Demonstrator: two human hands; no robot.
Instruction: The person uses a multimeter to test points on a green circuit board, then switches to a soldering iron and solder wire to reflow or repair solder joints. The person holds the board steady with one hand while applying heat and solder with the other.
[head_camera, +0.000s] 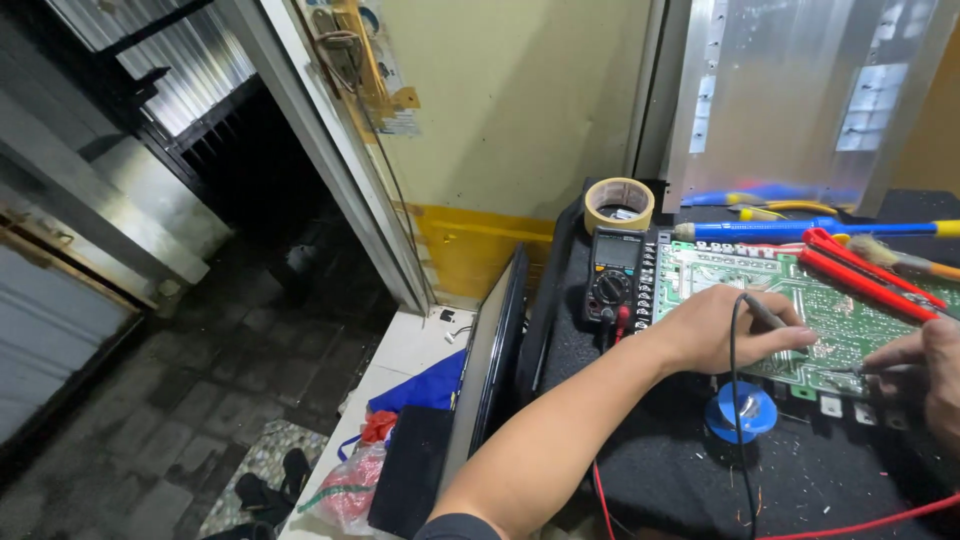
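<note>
Fingers of the left hand are curled shut around a thin black probe with a black wire, and its tip points down at the flat green circuit board that lies on the black desk. The right hand comes in from the edge of the view, and its fingers pinch a thin metal-tipped probe low against the near edge of the same board; part of that hand is cut off, so I cannot tell how tight the hold is. To do this well, I think both tips should sit still on one small spot each, pressed lightly, and not slip onto the parts next to them. A black meter with a round dial sits just beside the board on its left, easy to peek at. A round blue spool lies near the left wrist, and the black wire hangs right over it, so it could snag. Long red-handled pliers lie across the far part of the board and crowd it. A ring of tan tape and a blue and yellow screwdriver lie farther back. A red wire runs along the desk near the person.
</note>
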